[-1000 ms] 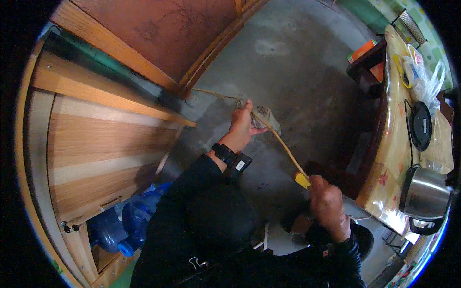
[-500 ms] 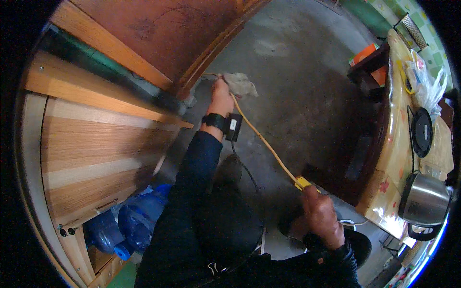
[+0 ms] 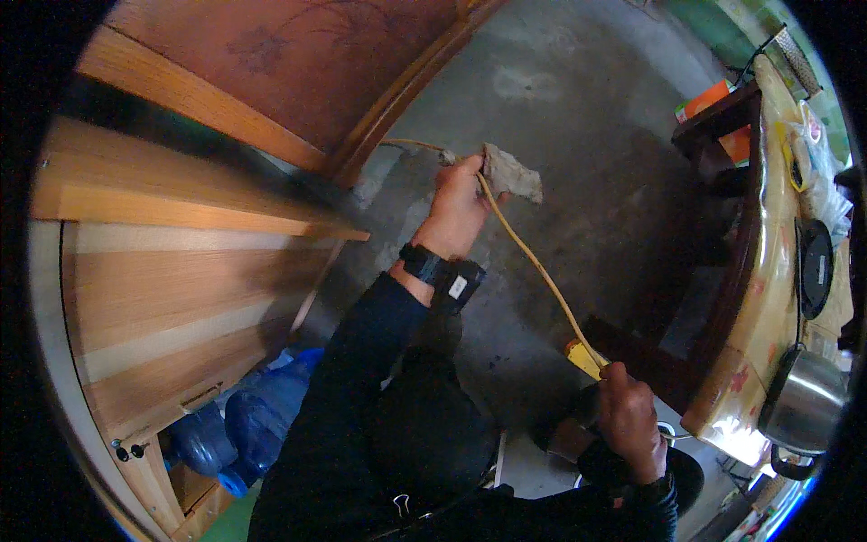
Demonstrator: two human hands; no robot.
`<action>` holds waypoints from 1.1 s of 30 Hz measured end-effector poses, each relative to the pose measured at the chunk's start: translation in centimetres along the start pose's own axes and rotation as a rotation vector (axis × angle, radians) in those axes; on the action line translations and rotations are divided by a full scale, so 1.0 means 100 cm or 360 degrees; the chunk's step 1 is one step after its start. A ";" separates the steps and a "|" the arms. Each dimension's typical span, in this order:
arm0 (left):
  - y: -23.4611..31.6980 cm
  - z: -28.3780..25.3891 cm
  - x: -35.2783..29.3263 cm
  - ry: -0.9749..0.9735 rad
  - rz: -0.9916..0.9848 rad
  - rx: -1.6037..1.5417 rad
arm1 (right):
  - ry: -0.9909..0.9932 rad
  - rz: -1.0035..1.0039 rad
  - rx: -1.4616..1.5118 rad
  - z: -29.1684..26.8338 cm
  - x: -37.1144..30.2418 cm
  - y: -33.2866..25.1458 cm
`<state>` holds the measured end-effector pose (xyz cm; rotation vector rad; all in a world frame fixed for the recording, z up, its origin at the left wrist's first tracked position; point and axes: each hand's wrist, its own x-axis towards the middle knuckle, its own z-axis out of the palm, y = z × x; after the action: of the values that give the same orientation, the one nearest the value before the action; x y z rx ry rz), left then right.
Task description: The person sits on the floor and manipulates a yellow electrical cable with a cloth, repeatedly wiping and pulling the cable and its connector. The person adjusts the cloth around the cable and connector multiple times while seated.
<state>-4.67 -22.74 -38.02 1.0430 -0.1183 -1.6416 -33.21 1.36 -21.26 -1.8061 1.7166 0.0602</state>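
Note:
My left hand (image 3: pixel 454 206), with a black band and a small black box at the wrist, is closed round a grey rag (image 3: pixel 513 174) and a yellowish cable (image 3: pixel 535 259). The rag hangs out past the fingers on the right. From the left hand the cable slants down to my right hand (image 3: pixel 630 421), whose fingers are closed on it. A short stretch also runs left from the rag towards the wooden furniture. Just beyond the right fingers, next to the cable, shows a small yellow object (image 3: pixel 582 359); its kind I cannot make out.
A wooden cabinet (image 3: pixel 181 298) stands at the left, with blue water jugs (image 3: pixel 257 420) below it. A reddish-brown panel (image 3: pixel 289 63) is at the far left. On the right, a covered table (image 3: pixel 736 361) bears a metal kettle (image 3: pixel 804 402), a black round base (image 3: pixel 816 269) and plastic bags (image 3: pixel 817 172).
My left hand, with the rag, has shifted right and slightly nearer. More cable shows to its left. My right hand sits slightly lower and further right; the whole view has shifted a little.

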 end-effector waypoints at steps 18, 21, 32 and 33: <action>0.042 -0.076 0.064 0.0857 0.0457 0.1029 | 0.0041 -0.0045 0.0034 -0.012 0.008 -0.015; 0.047 -0.085 0.052 0.0922 0.0724 0.0949 | 0.0000 -0.0024 0.0094 -0.011 0.006 -0.011; 0.014 -0.053 -0.020 0.0198 0.0638 0.1043 | 0.0029 -0.0094 0.0142 -0.012 0.001 -0.011; 0.013 -0.049 -0.028 0.0183 0.0521 0.0913 | 0.0011 -0.0074 0.0153 -0.012 0.000 -0.012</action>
<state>-0.46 -18.80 -38.59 1.4560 -0.6783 -1.2679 -32.54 0.68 -19.80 -1.7765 1.6530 -0.0468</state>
